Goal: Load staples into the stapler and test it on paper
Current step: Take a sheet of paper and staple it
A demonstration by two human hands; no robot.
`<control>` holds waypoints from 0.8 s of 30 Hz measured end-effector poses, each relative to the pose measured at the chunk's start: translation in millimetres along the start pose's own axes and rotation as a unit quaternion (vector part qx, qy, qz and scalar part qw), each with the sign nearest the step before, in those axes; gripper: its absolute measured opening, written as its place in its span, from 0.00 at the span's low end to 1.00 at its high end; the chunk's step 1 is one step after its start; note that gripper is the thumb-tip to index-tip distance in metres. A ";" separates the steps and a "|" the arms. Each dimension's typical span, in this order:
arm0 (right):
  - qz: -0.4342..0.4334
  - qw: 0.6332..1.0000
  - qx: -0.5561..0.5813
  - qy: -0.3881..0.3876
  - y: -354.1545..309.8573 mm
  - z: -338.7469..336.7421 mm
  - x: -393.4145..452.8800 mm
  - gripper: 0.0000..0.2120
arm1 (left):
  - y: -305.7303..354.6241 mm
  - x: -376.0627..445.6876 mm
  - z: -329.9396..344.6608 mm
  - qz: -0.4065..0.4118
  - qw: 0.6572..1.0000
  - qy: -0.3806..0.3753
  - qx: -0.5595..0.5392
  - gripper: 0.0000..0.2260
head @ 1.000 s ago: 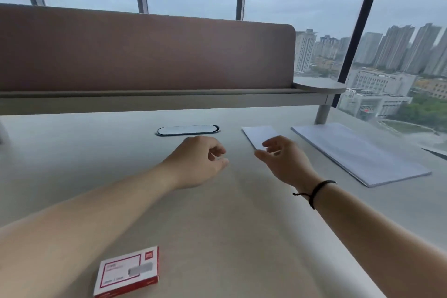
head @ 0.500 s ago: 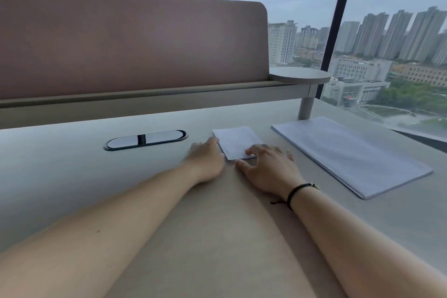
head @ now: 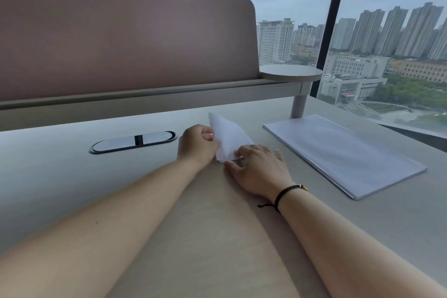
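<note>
Head view: pale desk [head: 72, 189] by a high window, brown divider panel [head: 121, 43] behind, oval cable port [head: 133, 141] set in the top. Left hand [head: 197, 145] pinches the left edge of a small paper stack [head: 228, 135], tilting it up. Right hand [head: 258, 168] lies flat, fingers spread, fingertips pressing the stack's near corner down. Larger paper pile [head: 343, 152] lies just right. Stapler not in view.

You have two hands [head: 197, 144] out, one small paper sheaf [head: 228, 136], one large paper stack [head: 343, 152], and one desk grommet [head: 134, 141].
</note>
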State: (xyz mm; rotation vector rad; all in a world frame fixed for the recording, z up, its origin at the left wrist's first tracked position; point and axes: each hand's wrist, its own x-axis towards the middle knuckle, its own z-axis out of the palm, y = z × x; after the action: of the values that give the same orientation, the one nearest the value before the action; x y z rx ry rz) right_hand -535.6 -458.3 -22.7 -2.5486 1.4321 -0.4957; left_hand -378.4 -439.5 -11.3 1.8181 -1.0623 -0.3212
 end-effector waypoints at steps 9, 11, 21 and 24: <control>-0.015 1.000 -0.002 0.001 -1.6 -0.7 0.2 0.21 | 0.3 13.5 -2.0 -0.034 0.999 0.023 -0.013 0.18; -0.020 1.000 0.000 -0.003 -1.5 0.0 0.0 0.22 | 0.5 15.8 -4.1 -0.031 0.999 0.015 -0.005 0.10; -0.004 1.000 0.005 -0.015 0.8 -1.6 -2.1 0.29 | 1.0 9.5 -26.4 -0.048 0.998 0.000 -0.044 0.07; 0.007 1.000 0.027 0.005 -1.2 -5.0 -3.8 0.32 | 2.3 -2.0 -45.3 -0.057 0.993 -0.025 -0.105 0.06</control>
State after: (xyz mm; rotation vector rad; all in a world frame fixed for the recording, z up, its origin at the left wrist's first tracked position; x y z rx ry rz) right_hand -538.2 -454.4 -18.4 -2.4957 1.4183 -0.5381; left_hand -352.7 -410.8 12.6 1.6920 -0.9237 -0.5303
